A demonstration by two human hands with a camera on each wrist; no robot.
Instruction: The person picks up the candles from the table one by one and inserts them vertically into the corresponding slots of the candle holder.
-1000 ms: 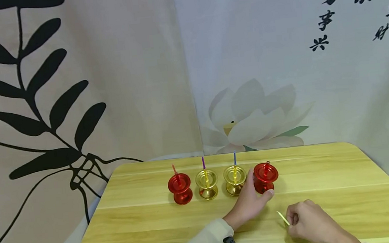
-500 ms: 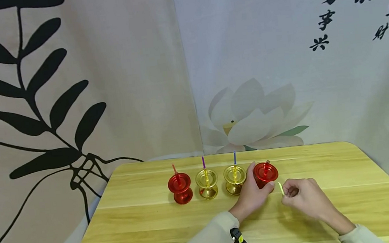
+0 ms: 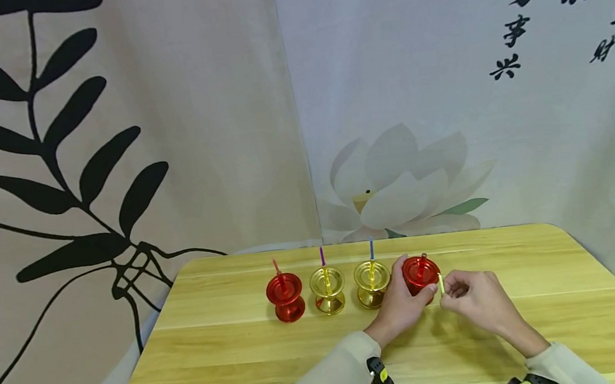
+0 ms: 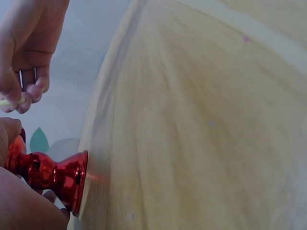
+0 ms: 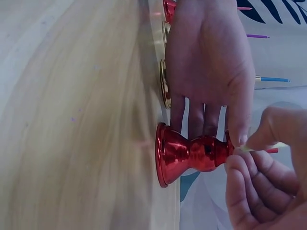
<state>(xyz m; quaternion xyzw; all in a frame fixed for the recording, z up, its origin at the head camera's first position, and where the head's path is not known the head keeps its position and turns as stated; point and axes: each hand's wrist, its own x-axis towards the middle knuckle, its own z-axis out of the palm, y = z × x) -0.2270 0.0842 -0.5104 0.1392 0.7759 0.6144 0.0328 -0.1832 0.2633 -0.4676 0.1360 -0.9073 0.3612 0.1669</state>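
At the right end of a row, a red metallic candle holder (image 3: 418, 271) stands upright on the table, a short red spike rising from its cup. My left hand (image 3: 398, 308) holds it from the left, thumb in front near the rim and fingers behind. A thin pale-yellow candle (image 3: 441, 284) is pinched between thumb and fingertips of my right hand (image 3: 480, 302), close to the right side of that holder's rim. In the right wrist view the candle is mostly hidden by the fingers, near the top of the red holder (image 5: 173, 154).
Left of my hands stand another red holder (image 3: 286, 302) with a pinkish-red candle (image 3: 276, 266), a gold holder (image 3: 329, 304) with a purple candle (image 3: 322, 257), and a gold holder (image 3: 370, 298) with a blue candle (image 3: 371, 249). A printed curtain (image 3: 235, 131) hangs behind the wooden table (image 3: 219, 367).
My right hand has moved up and toward the red holder, bringing the yellow candle upright beside its rim. My left hand has shifted slightly, its thumb now nearer the rim.
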